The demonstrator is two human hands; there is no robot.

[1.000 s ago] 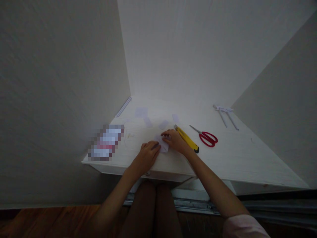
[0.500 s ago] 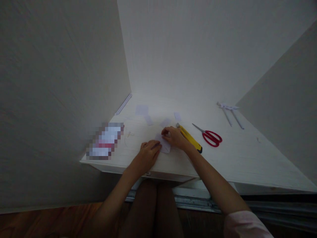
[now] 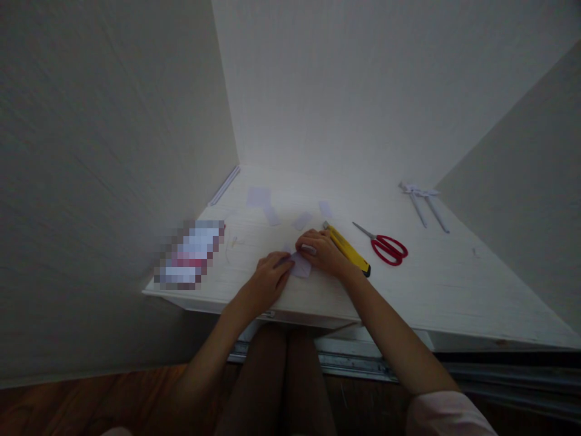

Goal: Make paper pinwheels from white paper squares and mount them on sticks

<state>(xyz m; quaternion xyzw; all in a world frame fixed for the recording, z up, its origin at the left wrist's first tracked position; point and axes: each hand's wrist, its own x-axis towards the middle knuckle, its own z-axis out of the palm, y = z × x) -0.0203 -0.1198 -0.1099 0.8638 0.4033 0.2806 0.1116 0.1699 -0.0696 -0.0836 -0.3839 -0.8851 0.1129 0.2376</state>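
A small folded piece of pale paper (image 3: 300,266) lies near the front of the white table, between my two hands. My left hand (image 3: 271,274) grips its left edge with the fingertips. The fingers of my right hand (image 3: 320,249) are closed on its upper right part, which they partly hide. Just right of that hand lies a yellow box cutter (image 3: 347,249), its rear end close to my wrist. Scissors (image 3: 385,247) with red handles rest further right, blades toward the upper left.
Several pale paper pieces (image 3: 258,197) lie behind my hands. A blurred-out flat object (image 3: 190,254) is at the left edge. Paper rods (image 3: 426,206) joined at one end lie at the back right, and thin strips (image 3: 224,185) along the left wall. The table's front edge (image 3: 318,315) is near.
Both hands stay at the paper. My right fingers have shifted slightly along its upper edge, and a raised flap now shows between the hands. The whole view has tilted a little.
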